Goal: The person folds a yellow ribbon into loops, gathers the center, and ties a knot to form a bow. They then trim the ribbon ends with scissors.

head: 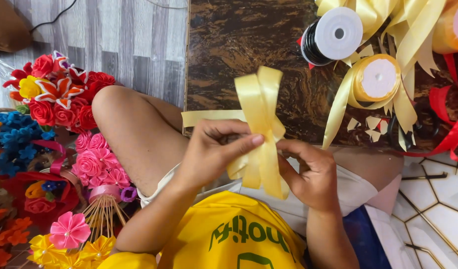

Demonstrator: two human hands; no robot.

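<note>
Below the dark table (pixel 239 45), looped yellow ribbon (pixel 261 124) is pinched by left hand (pixel 211 154) and right hand (pixel 308 174); loops could be lost if fingers slip.

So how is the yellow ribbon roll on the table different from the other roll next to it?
The yellow ribbon roll is wound with wide, pale yellow satin, and a loose tail hangs down from it. The black spool holds dark, thinner-looking winding packed tight, with no loose end showing. The yellow roll lies nearer the hands; the black spool sits farther up the table. Both show round white faces.
</note>
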